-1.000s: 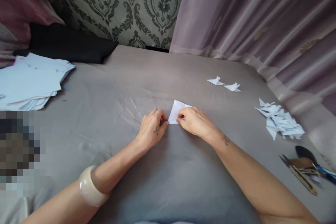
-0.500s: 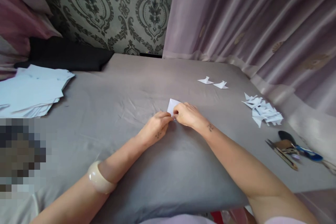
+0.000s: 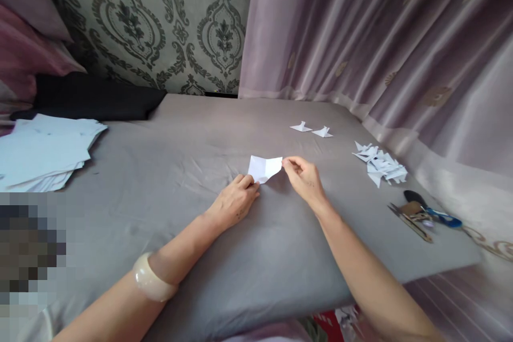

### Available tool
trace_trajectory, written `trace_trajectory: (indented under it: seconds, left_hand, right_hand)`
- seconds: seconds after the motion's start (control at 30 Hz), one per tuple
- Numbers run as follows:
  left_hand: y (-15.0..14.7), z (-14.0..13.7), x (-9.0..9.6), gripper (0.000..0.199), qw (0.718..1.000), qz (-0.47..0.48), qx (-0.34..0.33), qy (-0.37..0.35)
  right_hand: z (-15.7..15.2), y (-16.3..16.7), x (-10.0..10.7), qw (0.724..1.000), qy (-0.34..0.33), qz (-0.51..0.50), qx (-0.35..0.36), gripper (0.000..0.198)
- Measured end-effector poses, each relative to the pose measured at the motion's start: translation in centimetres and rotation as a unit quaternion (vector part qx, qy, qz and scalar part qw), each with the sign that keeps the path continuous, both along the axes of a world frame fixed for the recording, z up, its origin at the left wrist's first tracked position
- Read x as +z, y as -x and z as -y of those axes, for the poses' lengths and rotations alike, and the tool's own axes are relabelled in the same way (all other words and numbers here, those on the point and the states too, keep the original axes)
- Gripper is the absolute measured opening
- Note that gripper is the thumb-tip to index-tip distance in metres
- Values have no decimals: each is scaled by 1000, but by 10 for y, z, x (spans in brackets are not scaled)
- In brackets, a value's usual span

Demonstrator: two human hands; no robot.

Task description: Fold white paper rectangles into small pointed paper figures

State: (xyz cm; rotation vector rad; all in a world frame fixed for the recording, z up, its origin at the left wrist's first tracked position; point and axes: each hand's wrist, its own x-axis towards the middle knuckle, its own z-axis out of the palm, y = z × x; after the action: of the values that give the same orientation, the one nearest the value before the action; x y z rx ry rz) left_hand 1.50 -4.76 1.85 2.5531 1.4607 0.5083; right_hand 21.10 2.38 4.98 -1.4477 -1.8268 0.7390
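A small creased sheet of white paper [image 3: 264, 168] stands partly unfolded between my two hands on the grey cloth. My left hand [image 3: 237, 199] rests low on the cloth, its fingers closed on the paper's near left edge. Between thumb and forefinger, my right hand [image 3: 305, 177] pinches the paper's right corner, holding that side slightly raised. A fold line runs down the middle of the sheet. Beyond the hands sit two folded paper birds [image 3: 311, 129], side by side.
At the left lies a stack of white paper [image 3: 48, 144] before a black cloth bundle [image 3: 96, 99]. A pile of folded paper pieces [image 3: 380, 164] is at the right, with blue-handled scissors [image 3: 443, 217] and a pencil-like tool [image 3: 417, 227] nearer. Curtains [image 3: 360, 37] hang along the right edge.
The paper's right side has been opened outward. My right hand has moved right with its corner, away from my left hand, which stays at the near left edge. The view has shifted slightly.
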Motion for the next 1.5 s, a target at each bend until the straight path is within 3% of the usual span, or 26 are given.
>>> trace_trajectory:
  seconds: [0.07,0.23,0.8,1.2,1.5]
  left_hand:
    - [0,-1,-3,32,1000,-10,1,-5]
    - [-1,-3,-7,35,999,-36,2,-13]
    - [-2,1,-9,38,998,-47,24,-27]
    - [0,14,-5,37,998,-20,49,-19]
    - [4,18,-1,38,998,-11,59,8]
  right_hand:
    - [10,-1,-14,999,12,19,-28,30]
    - [27,10,-31,999,-22,44,3,25]
    - [41,16,-34,986,-71,133,72,33]
    - [60,21,-25,944,-134,279,113,39]
    - [60,20,-26,948,-128,246,153,43]
